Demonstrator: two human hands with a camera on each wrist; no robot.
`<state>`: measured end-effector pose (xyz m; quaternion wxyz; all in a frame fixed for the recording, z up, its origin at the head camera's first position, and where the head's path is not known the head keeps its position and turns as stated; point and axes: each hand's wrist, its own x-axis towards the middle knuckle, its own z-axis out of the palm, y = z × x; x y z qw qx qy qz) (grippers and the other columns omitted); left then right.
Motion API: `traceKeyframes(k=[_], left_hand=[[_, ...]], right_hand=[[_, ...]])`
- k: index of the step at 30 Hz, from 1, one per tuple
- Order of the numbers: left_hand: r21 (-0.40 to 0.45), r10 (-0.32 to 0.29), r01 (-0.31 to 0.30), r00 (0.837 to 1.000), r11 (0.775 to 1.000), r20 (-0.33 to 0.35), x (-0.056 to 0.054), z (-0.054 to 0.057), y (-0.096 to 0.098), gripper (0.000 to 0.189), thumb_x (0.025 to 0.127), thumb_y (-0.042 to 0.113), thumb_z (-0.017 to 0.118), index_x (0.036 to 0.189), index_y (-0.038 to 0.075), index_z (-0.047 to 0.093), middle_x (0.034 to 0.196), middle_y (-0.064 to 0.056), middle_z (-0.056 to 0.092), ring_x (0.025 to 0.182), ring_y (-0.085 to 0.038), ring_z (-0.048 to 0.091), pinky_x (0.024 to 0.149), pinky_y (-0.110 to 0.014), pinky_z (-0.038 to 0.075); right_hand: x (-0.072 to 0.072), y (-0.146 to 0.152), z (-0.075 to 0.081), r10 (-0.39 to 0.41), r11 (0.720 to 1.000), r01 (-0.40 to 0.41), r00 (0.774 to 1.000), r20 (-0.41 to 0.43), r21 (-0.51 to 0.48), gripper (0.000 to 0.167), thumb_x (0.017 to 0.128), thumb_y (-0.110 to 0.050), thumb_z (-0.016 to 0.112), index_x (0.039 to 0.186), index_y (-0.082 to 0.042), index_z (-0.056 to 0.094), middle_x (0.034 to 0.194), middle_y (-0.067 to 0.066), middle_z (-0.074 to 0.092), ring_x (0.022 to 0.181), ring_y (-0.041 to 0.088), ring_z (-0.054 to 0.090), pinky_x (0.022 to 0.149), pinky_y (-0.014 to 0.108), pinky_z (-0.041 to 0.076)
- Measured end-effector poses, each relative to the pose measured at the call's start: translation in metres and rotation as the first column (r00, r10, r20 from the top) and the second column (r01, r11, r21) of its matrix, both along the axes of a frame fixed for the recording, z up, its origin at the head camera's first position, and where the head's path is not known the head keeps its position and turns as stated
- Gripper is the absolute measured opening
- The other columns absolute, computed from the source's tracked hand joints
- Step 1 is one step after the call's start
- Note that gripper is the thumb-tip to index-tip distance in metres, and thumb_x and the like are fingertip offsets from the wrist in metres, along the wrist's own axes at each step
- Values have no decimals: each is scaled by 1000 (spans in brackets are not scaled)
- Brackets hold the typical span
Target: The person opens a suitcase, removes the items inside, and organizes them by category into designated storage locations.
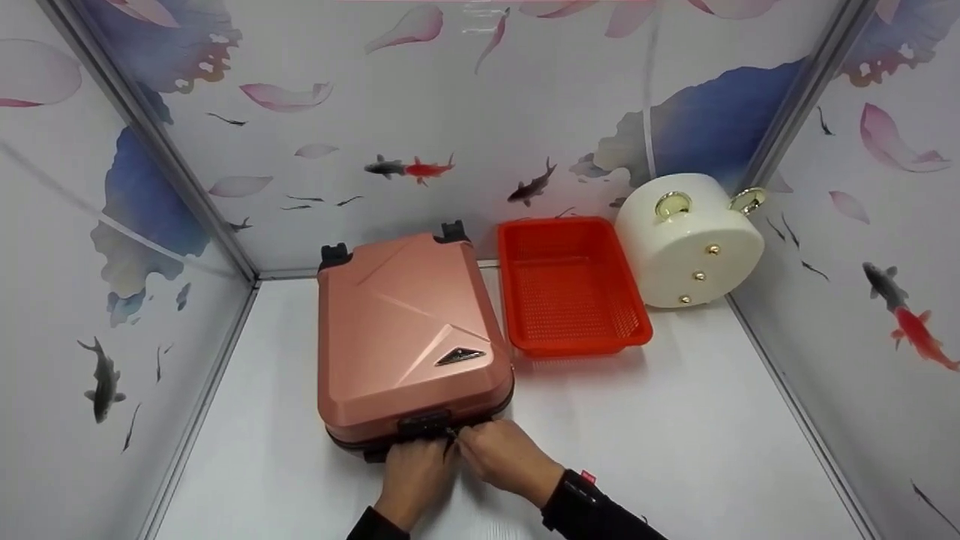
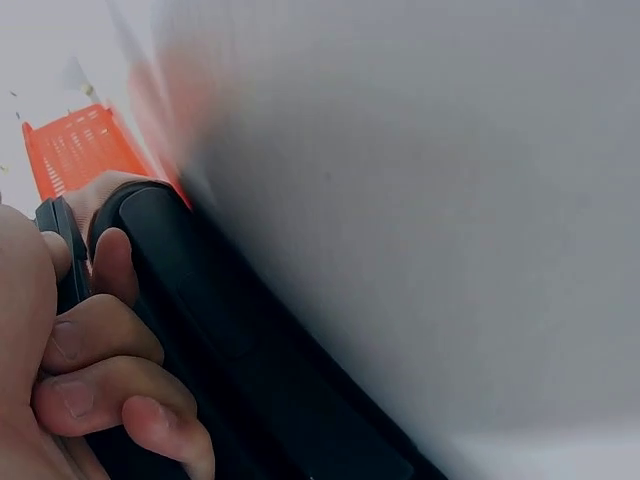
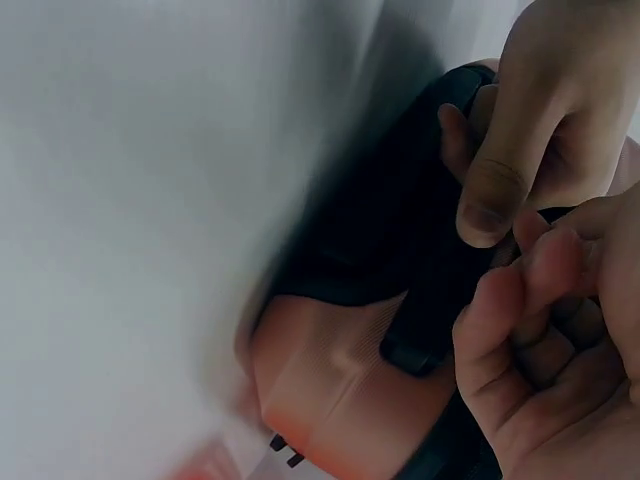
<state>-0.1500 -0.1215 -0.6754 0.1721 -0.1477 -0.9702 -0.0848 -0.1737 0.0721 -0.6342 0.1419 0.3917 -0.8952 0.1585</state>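
1. Clearly, the pink suitcase is the thing being worked on: it lies on the white tabletop, left of the red basket, its wheels toward the back wall and its black handle toward the person.
2. Both hands meet at that near side, just below the handle. The left hand has its fingers curled in; the left wrist view shows a narrow dark strip running in behind them, so it seems to hold that, though the palm side is partly hidden.
3. The right hand brings thumb and fingertips close together, with almost no gap, and appears to pinch the same strip. Whether it is a zip pull or a strap, I cannot tell.
4. As I judge it, this is fine finger work, best done with a small, firm pinch near the strip's base, so that it does not twist.
5. Let one hand steady while the other works; tugging with both could slide the suitcase.
6. Any pull should run along the black edge, not away from it, to avoid snagging.
7. Fingertips are better clear of the handle, which crowds the strip.
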Motion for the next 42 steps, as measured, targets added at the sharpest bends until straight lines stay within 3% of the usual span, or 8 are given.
traceKeyframes(k=[5,11,17,23,27,31,35,42], left_hand=[[38,-21,20,1000,999,13,-1,2,2,46,105,50,71,72,19,64,52,5,49,44,-20,49,46,-38,34],[187,-70,70,998,980,-8,-1,10,0,35,102,51,77,81,23,69,66,4,67,56,-17,65,52,-37,49],[295,6,-20,999,955,50,5,20,11,40,104,51,74,73,27,67,69,8,69,59,-9,65,57,-33,52],[306,96,-91,995,948,0,11,19,23,26,100,27,81,76,21,72,68,1,72,60,-20,71,55,-39,54],[351,84,-75,996,933,-11,16,18,18,15,98,16,81,84,18,77,74,1,74,67,-18,73,61,-39,57],[327,42,9,988,945,-149,18,15,10,6,95,10,83,92,15,81,79,1,76,71,-18,73,66,-40,58],[237,2,69,957,969,-289,18,14,3,7,89,10,86,94,13,82,80,-1,76,72,-21,71,68,-42,56],[238,20,51,957,970,-288,25,12,-20,8,86,5,86,89,11,80,78,0,73,67,-16,63,64,-37,53]], right_hand=[[-3,21,2,-51,996,52,998,25,-74,15,106,-24,71,91,-21,71,74,-8,70,64,13,68,59,33,54],[-15,48,36,-78,959,70,997,-19,-276,4,102,-14,76,104,-17,79,88,-7,75,77,3,67,69,23,58],[-37,55,66,-152,936,141,988,-10,-321,38,102,-29,81,137,-16,73,128,5,70,112,18,69,91,33,64],[-44,42,60,-137,965,152,987,87,-215,69,104,-55,73,165,-27,54,174,15,43,157,39,48,118,56,54],[-40,34,55,-138,959,161,984,114,-231,68,105,-51,72,166,-28,52,179,15,38,161,44,44,118,59,53],[-39,31,56,-138,954,166,982,125,-250,67,106,-47,72,167,-28,52,180,15,35,163,48,40,119,60,51],[-41,32,59,-137,951,166,983,125,-261,66,106,-47,71,166,-26,53,180,16,35,164,48,39,119,59,52],[-39,35,56,-140,954,174,979,147,-245,66,106,-52,66,166,-29,52,181,14,35,165,46,38,118,55,54]])
